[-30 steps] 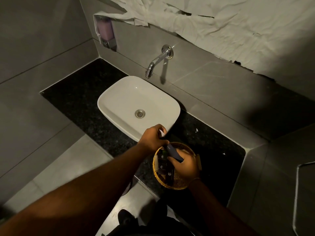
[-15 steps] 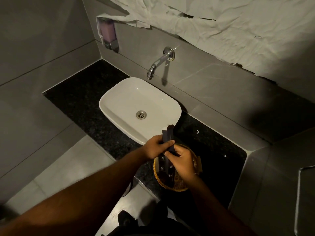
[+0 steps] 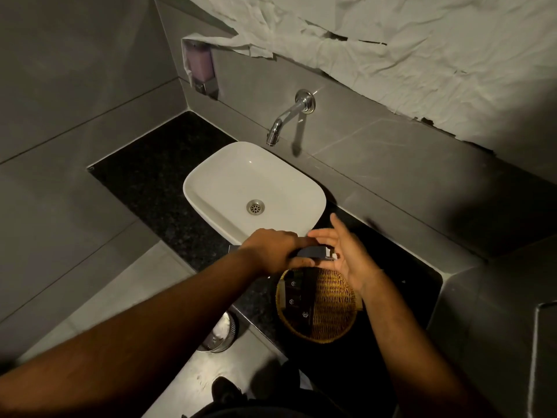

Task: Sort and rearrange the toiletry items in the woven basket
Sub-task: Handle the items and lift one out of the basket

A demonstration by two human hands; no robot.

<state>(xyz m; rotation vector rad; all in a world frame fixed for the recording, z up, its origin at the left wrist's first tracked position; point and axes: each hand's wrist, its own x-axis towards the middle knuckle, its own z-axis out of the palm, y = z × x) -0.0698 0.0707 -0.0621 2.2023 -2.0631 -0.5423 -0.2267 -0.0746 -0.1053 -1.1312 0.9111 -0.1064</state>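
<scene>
Several dark toiletry packets lie along the left side of the round woven basket on the black counter; left hand pinches another dark packet above its rim, right hand spread wide beside it.

Right half of woven basket left bare, left half filled by dark packets, far rim overhung by both hands, sink close behind

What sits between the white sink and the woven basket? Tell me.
In the head view, both hands: the left hand gripping a dark packet and the open right hand, above the black counter.
</scene>
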